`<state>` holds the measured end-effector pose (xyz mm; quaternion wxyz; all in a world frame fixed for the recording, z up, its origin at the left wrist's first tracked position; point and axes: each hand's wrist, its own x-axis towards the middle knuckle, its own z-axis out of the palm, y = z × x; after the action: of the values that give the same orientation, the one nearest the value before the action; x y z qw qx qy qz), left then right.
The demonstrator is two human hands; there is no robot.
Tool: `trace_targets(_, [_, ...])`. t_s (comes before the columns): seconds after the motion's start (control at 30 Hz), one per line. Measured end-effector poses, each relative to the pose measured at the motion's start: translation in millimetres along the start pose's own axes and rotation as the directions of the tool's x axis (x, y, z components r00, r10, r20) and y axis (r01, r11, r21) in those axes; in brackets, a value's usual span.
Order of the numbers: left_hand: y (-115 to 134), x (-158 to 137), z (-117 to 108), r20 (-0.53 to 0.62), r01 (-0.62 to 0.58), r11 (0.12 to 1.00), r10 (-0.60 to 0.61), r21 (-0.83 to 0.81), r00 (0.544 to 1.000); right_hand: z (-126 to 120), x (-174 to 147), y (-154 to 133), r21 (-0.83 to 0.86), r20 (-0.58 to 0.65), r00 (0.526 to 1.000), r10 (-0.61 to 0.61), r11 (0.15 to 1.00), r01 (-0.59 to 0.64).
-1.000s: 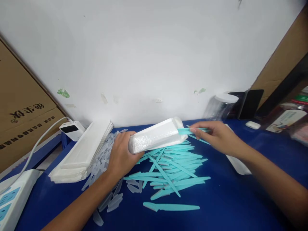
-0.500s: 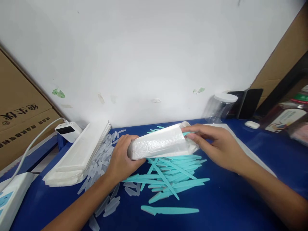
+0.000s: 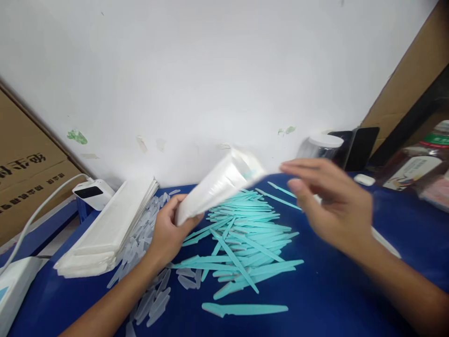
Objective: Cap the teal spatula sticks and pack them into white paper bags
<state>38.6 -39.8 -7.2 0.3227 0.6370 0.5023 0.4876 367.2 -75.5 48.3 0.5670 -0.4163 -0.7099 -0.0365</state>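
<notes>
My left hand is wrapped round the lower end of a white plastic pouch. The pouch slants up to the right, its mouth open, and a hint of turquoise shows inside near the top. To the right of that mouth, apart from it, my right hand is slightly blurred, with thumb and fingers apart and nothing visible in it. Below the pouch lies a heap of turquoise eyebrow razors. One single razor lies nearer to me. Translucent blade caps are scattered around my left forearm.
A stack of flat white pouches lies on the blue table at the left, near a white device with a cable. A lidded clear jar, a dark phone and a bottle stand at the right.
My left hand has tilted the pouch, raising its mouth. My right hand has come away from the mouth to the right, and its fingers have spread.
</notes>
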Motion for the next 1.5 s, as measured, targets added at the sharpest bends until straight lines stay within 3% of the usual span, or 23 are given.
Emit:
trace_targets(0.07, [1.5, 4.1, -1.4, -0.051, 0.114, 0.969, -0.129, -0.221, 0.99, -3.3, 6.0, 14.1, -0.073, -0.143, 0.986, 0.089, 0.992, -0.1])
trace_targets(0.1, [3.3, 5.6, -2.0, -0.072, 0.149, 0.934, -0.181, -0.325, 0.981, -5.0, 8.3, 25.3, -0.126, -0.132, 0.983, 0.13, 0.981, -0.147])
trace_targets(0.17, [8.6, 7.6, -2.3, -0.094, 0.174, 0.859, -0.248, -0.481, 0.964, -7.8, 9.4, 53.5, -0.293, 0.078, 0.976, 0.204, 0.94, -0.173])
trace_targets(0.23, [13.7, 7.8, -1.7, -0.087, 0.179, 0.81, -0.272, -0.558, 0.958, -8.8, 5.0, 83.7, -0.446, 0.336, 0.888, 0.313, 0.884, -0.143])
trace_targets(0.3, [16.0, 6.9, -1.2, -0.078, 0.186, 0.801, -0.278, -0.57, 0.958, -7.9, -2.8, 108.3, -0.533, 0.479, 0.784, 0.396, 0.84, -0.099])
trace_targets(0.4, [12.5, 5.3, -2.8, -0.073, 0.186, 0.877, -0.242, -0.444, 0.967, -4.0, -12.2, 127.9, -0.601, 0.556, 0.646, 0.523, 0.79, -0.122])
trace_targets(0.5, [7.4, 4.4, -6.8, -0.081, 0.063, 0.985, -0.077, -0.16, 0.994, 0.3, -14.3, 131.2, -0.615, 0.567, 0.588, 0.578, 0.771, -0.165])
trace_targets(0.6, [6.6, 3.4, -9.9, -0.044, -0.119, 0.985, 0.125, 0.128, 0.991, 3.1, -13.8, 129.0, -0.611, 0.595, 0.551, 0.586, 0.775, -0.165])
trace_targets(0.73, [7.2, 2.4, -10.7, 0.024, -0.179, 0.946, 0.18, 0.269, 0.983, 5.6, -16.4, 123.8, -0.614, 0.619, 0.565, 0.545, 0.785, -0.084])
trace_targets(0.93, [1.7, 6.1, -11.4, 0.034, -0.212, 0.898, 0.216, 0.386, 0.976, 13.0, -19.1, 110.7, -0.634, 0.621, 0.61, 0.492, 0.773, 0.022])
trace_targets(1.17, [-3.6, 8.2, -13.4, 0.047, -0.232, 0.862, 0.236, 0.45, 0.971, -5.8, 3.2, 102.1, -0.624, 0.523, 0.682, 0.51, 0.775, -0.1])
trace_targets(1.23, [-4.2, 8.6, -14.0, 0.047, -0.246, 0.846, 0.255, 0.472, 0.966, -14.4, 10.7, 94.0, -0.504, 0.493, 0.739, 0.46, 0.843, -0.188])
trace_targets(1.3, [-4.7, 8.9, -14.5, 0.043, -0.253, 0.837, 0.266, 0.485, 0.963, -19.7, 15.7, 82.2, -0.275, 0.473, 0.8, 0.37, 0.924, -0.266])
trace_targets(1.37, [-5.9, 9.2, -14.9, 0.038, -0.253, 0.833, 0.27, 0.492, 0.962, -21.5, 18.1, 69.6, -0.082, 0.468, 0.837, 0.284, 0.957, -0.279])
trace_targets(1.5, [-9.4, 8.1, -14.2, 0.045, -0.258, 0.817, 0.275, 0.516, 0.96, -16.7, 16.7, 50.9, -0.047, 0.536, 0.818, 0.209, 0.975, -0.218])
